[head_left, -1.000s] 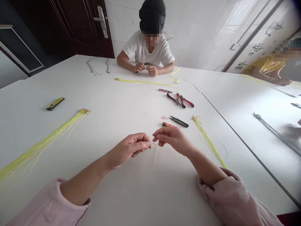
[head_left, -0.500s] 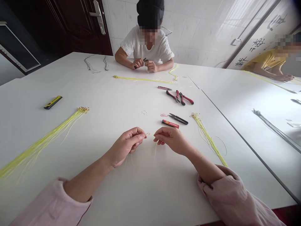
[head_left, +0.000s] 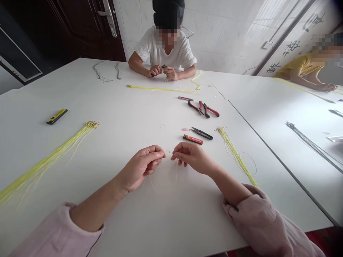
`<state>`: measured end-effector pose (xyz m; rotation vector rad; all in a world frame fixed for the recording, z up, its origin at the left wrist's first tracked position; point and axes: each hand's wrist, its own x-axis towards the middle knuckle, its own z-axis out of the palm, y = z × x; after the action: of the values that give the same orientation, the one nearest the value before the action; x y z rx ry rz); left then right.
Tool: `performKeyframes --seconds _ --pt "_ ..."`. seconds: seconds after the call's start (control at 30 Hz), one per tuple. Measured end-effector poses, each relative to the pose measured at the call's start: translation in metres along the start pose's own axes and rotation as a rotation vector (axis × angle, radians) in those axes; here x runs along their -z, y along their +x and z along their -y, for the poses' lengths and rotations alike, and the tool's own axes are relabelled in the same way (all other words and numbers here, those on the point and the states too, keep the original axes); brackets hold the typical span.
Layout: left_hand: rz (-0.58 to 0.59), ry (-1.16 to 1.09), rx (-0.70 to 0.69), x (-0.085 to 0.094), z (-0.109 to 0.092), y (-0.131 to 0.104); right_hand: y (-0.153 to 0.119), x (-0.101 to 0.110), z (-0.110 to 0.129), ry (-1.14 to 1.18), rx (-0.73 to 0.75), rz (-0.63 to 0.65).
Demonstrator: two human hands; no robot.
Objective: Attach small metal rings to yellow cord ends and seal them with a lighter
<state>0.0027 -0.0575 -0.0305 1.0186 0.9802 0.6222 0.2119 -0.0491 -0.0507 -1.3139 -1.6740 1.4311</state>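
Observation:
My left hand (head_left: 146, 166) pinches a small fish hook (head_left: 167, 151) between thumb and forefinger, its bent end sticking out to the right. Thin pale line hangs below that hand. Just to the right, my right hand (head_left: 191, 157) is closed in a pinch on a thin yellow fishing line (head_left: 177, 169), whose end dangles under the fingers. A small gap separates the two hands above the white table (head_left: 160, 221). To the left lies a bundle of yellow lines with hooks (head_left: 64, 146); a second yellow bundle (head_left: 238, 159) rests right of my right hand.
Beyond my hands lie a red box (head_left: 193, 139), black thread snips (head_left: 202, 133), red-handled pliers (head_left: 197, 107) and a yellow-black cutter (head_left: 57, 116). Across the table a person (head_left: 166, 50) handles line and a tool. Another person (head_left: 302, 71) sits at the right. Grey lines (head_left: 311, 142) lie right.
My right hand has come slightly closer to the hook in my left hand. The whole view has shifted a little; both hands keep their pinch.

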Motion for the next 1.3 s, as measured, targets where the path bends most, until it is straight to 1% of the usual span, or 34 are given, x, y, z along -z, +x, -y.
performKeyframes --seconds 0.07,0.1,0.23,0.3,0.47,0.6,0.73,0.8,0.9,0.97,1.07,1.2,1.3 --pt "0.010 -0.039 0.009 0.001 0.001 0.000 -0.001 0.000 0.002 0.028 0.021 -0.010" --pt "0.016 -0.060 0.013 0.001 0.001 0.000 -0.002 0.000 0.004 0.053 0.026 0.006" --pt "0.032 -0.113 0.016 0.001 0.002 0.001 -0.005 -0.004 0.007 0.156 0.000 0.141" --pt "0.032 -0.103 0.014 0.001 0.002 0.001 -0.005 -0.005 0.007 0.152 -0.011 0.146" --pt "0.015 -0.033 -0.008 0.000 0.001 0.000 -0.005 -0.001 0.007 0.156 0.036 0.007" --pt "-0.020 0.047 -0.040 -0.002 0.001 0.001 -0.005 0.001 0.008 0.135 0.076 -0.063" --pt "-0.093 0.198 -0.107 -0.002 0.002 0.001 -0.005 0.002 0.008 0.105 0.115 -0.146" --pt "-0.131 0.268 -0.158 -0.002 0.002 0.001 -0.004 0.004 0.007 0.069 0.120 -0.210" --pt "-0.163 0.350 -0.221 -0.001 0.003 0.000 -0.001 0.007 0.004 -0.001 0.112 -0.309" --pt "-0.173 0.378 -0.241 -0.001 0.004 0.000 0.000 0.009 0.002 -0.037 0.106 -0.335" --pt "-0.166 0.388 -0.252 -0.001 0.004 0.000 -0.001 0.008 0.002 -0.098 0.113 -0.299" --pt "-0.128 0.354 -0.237 -0.004 0.001 -0.003 -0.006 -0.001 0.009 -0.168 0.160 -0.131" --pt "-0.106 0.331 -0.235 -0.005 0.000 -0.004 -0.011 -0.008 0.014 -0.170 0.136 -0.030"
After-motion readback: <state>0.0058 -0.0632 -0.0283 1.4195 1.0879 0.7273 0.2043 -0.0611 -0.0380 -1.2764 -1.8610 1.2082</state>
